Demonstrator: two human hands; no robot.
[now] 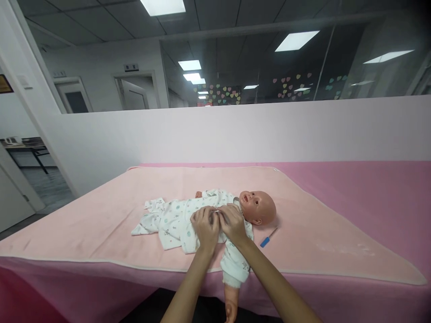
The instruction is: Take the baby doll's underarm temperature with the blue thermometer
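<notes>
A baby doll [257, 206] lies on its back on a pale pink blanket [101, 211], head to the right. It wears a white printed sleepsuit [168, 222]. My left hand [204, 229] and my right hand [232, 224] rest side by side on the doll's chest, fingers curled and pinching the front of the sleepsuit where its edges meet. One sleeved doll arm [234, 269] hangs over the table's near edge, below my right wrist.
A thin stick-like tool with a blue end [267, 238] lies on the blanket just right of the doll. The blanket covers a darker pink table [370, 188]. A white partition wall stands behind it. An open doorway is at left.
</notes>
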